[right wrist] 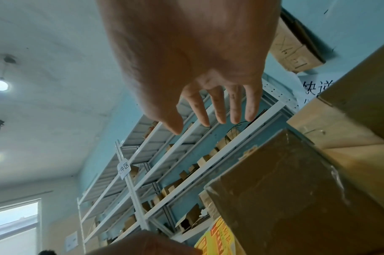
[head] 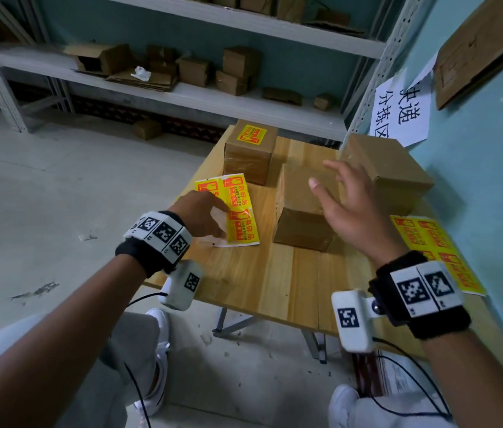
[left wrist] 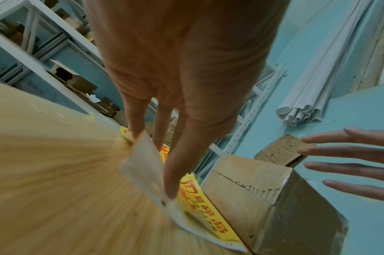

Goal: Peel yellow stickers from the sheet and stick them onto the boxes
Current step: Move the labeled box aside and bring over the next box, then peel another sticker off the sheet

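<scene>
Left grip (head: 201, 211), fingers straight, presses the sheet (head: 241, 208) on the table (head: 275, 273) just beside the box (head: 299, 223). Right grip (head: 349, 208) hovers spread above that box. Thin, floppy paper, I'd say: lift a sticker (head: 239, 234) by its corner.

Under the left hand (head: 201, 213) the sticker sheet (head: 241, 211) is glossy yellow paper on a white backing, lying on a smooth, pale wooden table (head: 290, 273), while the box (head: 299, 223) below the right hand (head: 349, 208) is matt brown cardboard covered in shiny clear tape, and the right wristband (head: 441, 330) is fuzzy black cloth.
</scene>
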The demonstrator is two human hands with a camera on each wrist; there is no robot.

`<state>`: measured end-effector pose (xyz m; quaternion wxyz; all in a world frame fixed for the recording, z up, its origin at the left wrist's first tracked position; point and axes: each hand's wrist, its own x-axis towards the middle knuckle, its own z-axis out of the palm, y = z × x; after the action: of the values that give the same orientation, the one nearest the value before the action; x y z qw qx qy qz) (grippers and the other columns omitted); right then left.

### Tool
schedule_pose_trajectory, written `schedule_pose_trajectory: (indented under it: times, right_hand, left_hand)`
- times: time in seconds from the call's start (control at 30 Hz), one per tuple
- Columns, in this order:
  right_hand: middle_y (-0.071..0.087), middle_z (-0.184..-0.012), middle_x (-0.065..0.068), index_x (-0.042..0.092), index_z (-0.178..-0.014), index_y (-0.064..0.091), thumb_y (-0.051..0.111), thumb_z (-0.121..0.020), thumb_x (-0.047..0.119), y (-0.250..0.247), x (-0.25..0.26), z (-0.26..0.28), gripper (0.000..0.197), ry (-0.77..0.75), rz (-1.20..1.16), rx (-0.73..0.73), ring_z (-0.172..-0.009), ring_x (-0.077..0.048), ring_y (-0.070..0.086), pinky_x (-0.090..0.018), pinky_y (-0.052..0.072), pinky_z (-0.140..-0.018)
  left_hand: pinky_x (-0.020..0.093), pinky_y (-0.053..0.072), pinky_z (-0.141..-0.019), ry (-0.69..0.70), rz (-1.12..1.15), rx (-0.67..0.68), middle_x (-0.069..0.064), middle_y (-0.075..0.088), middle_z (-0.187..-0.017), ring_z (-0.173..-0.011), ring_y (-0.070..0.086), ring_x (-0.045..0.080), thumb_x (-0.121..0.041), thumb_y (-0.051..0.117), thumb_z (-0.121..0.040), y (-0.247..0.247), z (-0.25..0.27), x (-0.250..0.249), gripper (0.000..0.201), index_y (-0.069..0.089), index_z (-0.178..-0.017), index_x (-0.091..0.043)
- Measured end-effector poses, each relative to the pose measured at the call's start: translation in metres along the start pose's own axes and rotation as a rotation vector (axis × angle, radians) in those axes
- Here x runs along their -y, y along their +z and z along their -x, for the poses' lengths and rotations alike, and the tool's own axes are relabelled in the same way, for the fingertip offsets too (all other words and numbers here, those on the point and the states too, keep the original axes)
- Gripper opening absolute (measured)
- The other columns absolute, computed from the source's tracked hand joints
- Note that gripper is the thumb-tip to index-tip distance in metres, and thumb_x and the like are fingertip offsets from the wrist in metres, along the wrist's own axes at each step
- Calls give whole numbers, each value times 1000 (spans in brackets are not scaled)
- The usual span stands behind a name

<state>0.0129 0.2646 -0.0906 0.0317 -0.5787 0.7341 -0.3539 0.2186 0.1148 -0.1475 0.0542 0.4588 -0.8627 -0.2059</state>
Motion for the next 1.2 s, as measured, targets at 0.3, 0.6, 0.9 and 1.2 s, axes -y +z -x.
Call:
schedule_pose_trajectory:
  times: [0.3, 0.6, 0.9, 1.2]
  right_hand:
    - [52, -126, 1, 20, -129, 58, 59, -96, 33, 28, 6, -2, 35, -136, -127, -11, -116, -10, 53, -31, 51, -95]
    - [72, -110, 7, 17, -122, 63, 68, -88, 47, 10, 23, -23, 46, 316, -737, 32, -96, -3, 69, -26, 51, -79]
    - [75, -75, 10, 20, -82, 73, 64, -96, 19, -24, 11, -33, 16, 187, -793, -163, -71, -3, 70, -20, 55, -65]
    - [78, -89, 2, 13, -99, 75, 66, -94, 19, -28, -13, -32, 12, 158, -757, -124, -81, -9, 73, -27, 58, -78]
  left_hand:
    - [23, 45, -91, 95, 198, -284, -1, 54, -140, -117, 55, 18, -4, 77, -76, -31, 5, -3, 31, 73, -104, -17]
    - [28, 49, -97, 387, 683, -358, -16, 58, -134, -120, 55, -1, -3, 79, -74, -80, 35, -52, 40, 73, -106, -26]
    - [30, 52, -90, 230, 916, -267, -1, 42, -149, -129, 49, 16, -19, 85, -68, -65, 18, -97, 97, 29, -147, -31]
    - [40, 58, -84, 114, 1237, -62, 3, 76, -102, -90, 74, 20, -14, 79, -77, -44, -12, -132, 33, 67, -108, -16]
